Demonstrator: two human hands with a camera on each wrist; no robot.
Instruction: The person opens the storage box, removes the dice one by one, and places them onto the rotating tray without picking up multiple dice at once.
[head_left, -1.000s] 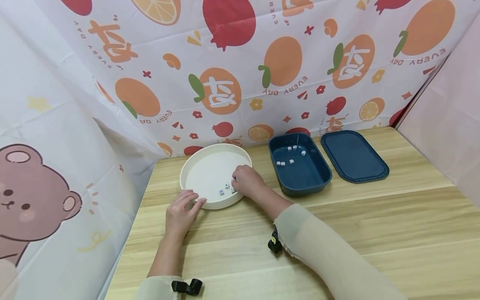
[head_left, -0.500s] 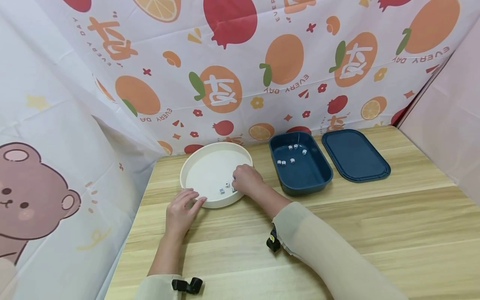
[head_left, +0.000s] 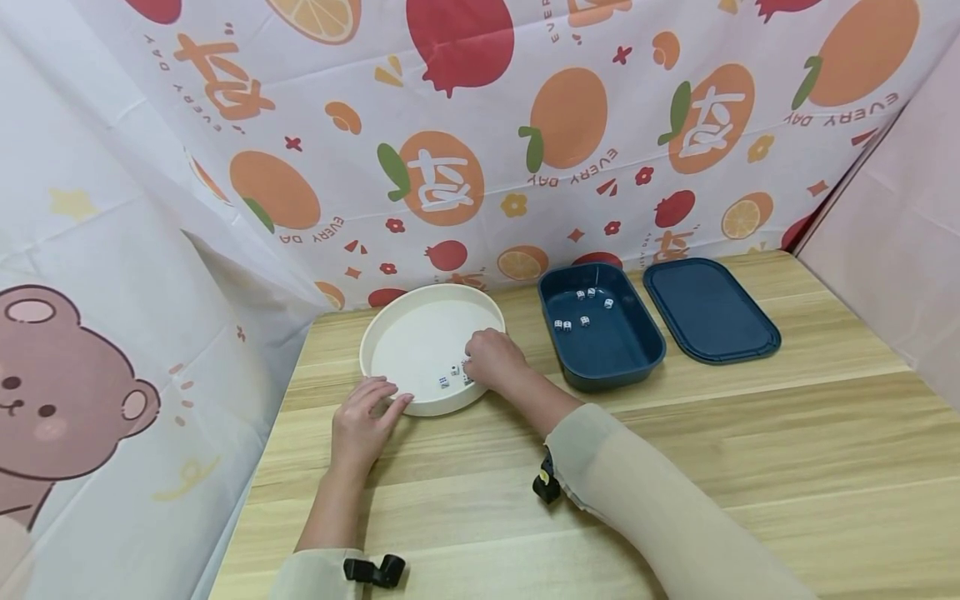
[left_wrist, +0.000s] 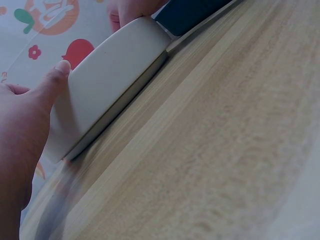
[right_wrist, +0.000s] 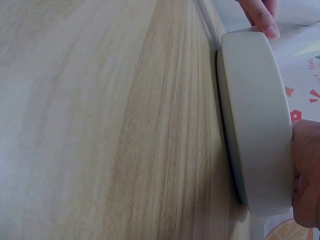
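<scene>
A round cream tray (head_left: 420, 329) sits on the table with several small white dice (head_left: 444, 382) near its front right wall. My right hand (head_left: 495, 360) reaches over the tray's right rim, fingers curled and pinching a die (head_left: 466, 364) at the fingertips. Other dice lie just beside those fingers, and the palm side is hidden. My left hand (head_left: 363, 423) rests on the front left rim; in the left wrist view its thumb (left_wrist: 60, 72) touches the rim's top edge. From the right wrist view, my right hand (right_wrist: 306, 172) shows curled over the wall, its fingertips out of sight.
Right of the tray stands a dark blue rectangular container (head_left: 603, 354) with several dice (head_left: 584, 322) in it. Its matching blue lid (head_left: 712, 312) lies flat further right. A fruit-print curtain (head_left: 525, 167) hangs behind the wooden table (head_left: 480, 517).
The view has shifted very slightly. Both hands keep their places at the tray; only the right fingertips have moved a little among the dice.
</scene>
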